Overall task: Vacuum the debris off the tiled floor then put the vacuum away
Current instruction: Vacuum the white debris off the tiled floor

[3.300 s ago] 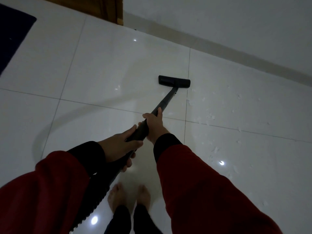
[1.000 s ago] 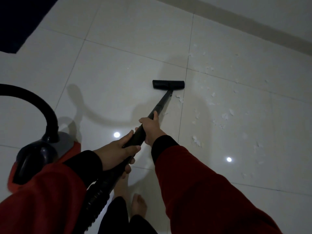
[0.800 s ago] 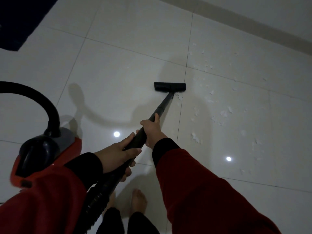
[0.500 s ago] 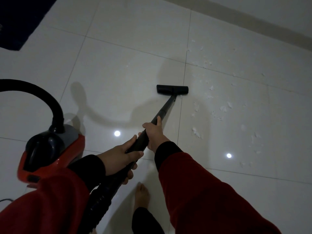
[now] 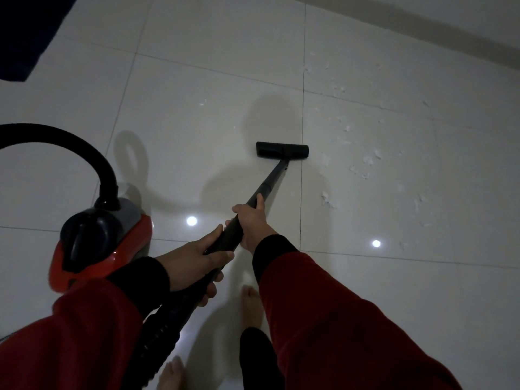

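Observation:
I hold the black vacuum wand (image 5: pixel 270 182) with both hands. My right hand (image 5: pixel 251 222) grips it higher up the tube, my left hand (image 5: pixel 197 261) grips it nearer my body, above the ribbed hose (image 5: pixel 157 333). The flat black floor nozzle (image 5: pixel 282 150) rests on the white tiled floor (image 5: pixel 197 80), just left of a grout line. White debris flakes (image 5: pixel 368 160) lie scattered on the tiles to the right of the nozzle. The red and black vacuum body (image 5: pixel 101 237) sits on the floor at my left, its hose (image 5: pixel 70 142) arching up and leftward.
A dark blue mat (image 5: pixel 25 32) covers the floor at the top left. A wall with a grey skirting (image 5: pixel 422 29) runs across the top right. My bare feet (image 5: pixel 251 305) stand under the wand. Two ceiling-light reflections shine on the tiles.
The view has shifted, so the vacuum body shows more fully at my left. The nozzle has slid slightly towards the grout line; a flake near it is gone. My feet have stepped.

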Demonstrator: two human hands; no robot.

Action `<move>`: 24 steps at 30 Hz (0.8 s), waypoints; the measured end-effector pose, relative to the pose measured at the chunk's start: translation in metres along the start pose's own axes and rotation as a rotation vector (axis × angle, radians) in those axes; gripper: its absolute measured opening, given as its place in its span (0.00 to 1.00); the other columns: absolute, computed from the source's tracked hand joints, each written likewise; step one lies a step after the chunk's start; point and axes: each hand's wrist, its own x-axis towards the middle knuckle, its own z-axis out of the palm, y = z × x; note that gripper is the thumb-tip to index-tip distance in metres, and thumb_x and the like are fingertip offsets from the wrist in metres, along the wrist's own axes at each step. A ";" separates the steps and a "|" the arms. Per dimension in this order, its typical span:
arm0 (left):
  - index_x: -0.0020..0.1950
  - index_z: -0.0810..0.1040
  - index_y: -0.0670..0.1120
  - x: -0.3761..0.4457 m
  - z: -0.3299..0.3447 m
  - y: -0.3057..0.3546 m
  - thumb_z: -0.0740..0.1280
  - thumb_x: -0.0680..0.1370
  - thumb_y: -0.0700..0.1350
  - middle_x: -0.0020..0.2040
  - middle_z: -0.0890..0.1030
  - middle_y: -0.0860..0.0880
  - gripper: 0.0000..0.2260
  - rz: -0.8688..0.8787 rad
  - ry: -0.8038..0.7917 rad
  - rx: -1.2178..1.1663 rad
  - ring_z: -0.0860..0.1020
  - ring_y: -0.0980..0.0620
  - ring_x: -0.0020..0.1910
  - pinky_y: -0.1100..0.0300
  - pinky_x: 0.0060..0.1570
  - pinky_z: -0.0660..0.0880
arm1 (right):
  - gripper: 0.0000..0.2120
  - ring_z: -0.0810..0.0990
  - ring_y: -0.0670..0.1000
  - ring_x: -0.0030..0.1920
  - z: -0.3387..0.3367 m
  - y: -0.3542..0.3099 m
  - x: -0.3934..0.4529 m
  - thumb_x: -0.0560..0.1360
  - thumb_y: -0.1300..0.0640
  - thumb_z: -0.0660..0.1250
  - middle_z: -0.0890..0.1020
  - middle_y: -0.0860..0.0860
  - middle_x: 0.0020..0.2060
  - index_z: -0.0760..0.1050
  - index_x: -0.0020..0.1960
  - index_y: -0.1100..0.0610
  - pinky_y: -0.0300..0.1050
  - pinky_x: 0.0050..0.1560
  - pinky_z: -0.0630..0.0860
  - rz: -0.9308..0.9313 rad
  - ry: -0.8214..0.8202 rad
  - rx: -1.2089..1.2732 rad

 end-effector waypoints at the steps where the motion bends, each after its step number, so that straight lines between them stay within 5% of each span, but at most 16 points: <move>1: 0.74 0.52 0.66 -0.004 -0.002 -0.003 0.62 0.79 0.45 0.38 0.71 0.43 0.30 0.001 -0.001 0.010 0.72 0.53 0.22 0.62 0.22 0.71 | 0.37 0.77 0.52 0.38 0.002 0.004 -0.003 0.78 0.65 0.60 0.66 0.57 0.69 0.49 0.75 0.36 0.45 0.34 0.77 -0.002 0.003 0.007; 14: 0.75 0.51 0.65 -0.040 -0.026 -0.048 0.62 0.79 0.45 0.38 0.72 0.43 0.31 -0.031 -0.039 0.103 0.72 0.54 0.21 0.63 0.23 0.72 | 0.37 0.77 0.53 0.37 0.019 0.065 -0.033 0.78 0.66 0.59 0.71 0.57 0.58 0.49 0.76 0.37 0.45 0.36 0.77 -0.003 0.049 0.086; 17: 0.74 0.51 0.65 -0.052 -0.029 -0.060 0.62 0.79 0.45 0.37 0.71 0.43 0.30 -0.045 -0.064 0.141 0.72 0.54 0.21 0.62 0.23 0.72 | 0.37 0.77 0.52 0.37 0.020 0.082 -0.044 0.78 0.65 0.60 0.69 0.56 0.63 0.49 0.76 0.36 0.45 0.37 0.77 0.008 0.059 0.111; 20: 0.75 0.51 0.65 -0.065 -0.033 -0.074 0.62 0.79 0.44 0.37 0.71 0.43 0.30 -0.071 -0.079 0.170 0.72 0.54 0.21 0.63 0.23 0.72 | 0.36 0.77 0.52 0.37 0.021 0.102 -0.058 0.78 0.65 0.59 0.72 0.54 0.55 0.50 0.76 0.36 0.47 0.43 0.77 0.013 0.070 0.141; 24: 0.74 0.51 0.65 -0.085 -0.040 -0.088 0.62 0.79 0.44 0.37 0.71 0.43 0.30 -0.116 -0.099 0.209 0.72 0.54 0.22 0.63 0.23 0.72 | 0.37 0.78 0.53 0.41 0.025 0.127 -0.077 0.78 0.66 0.60 0.67 0.57 0.66 0.50 0.75 0.35 0.48 0.46 0.77 0.038 0.075 0.215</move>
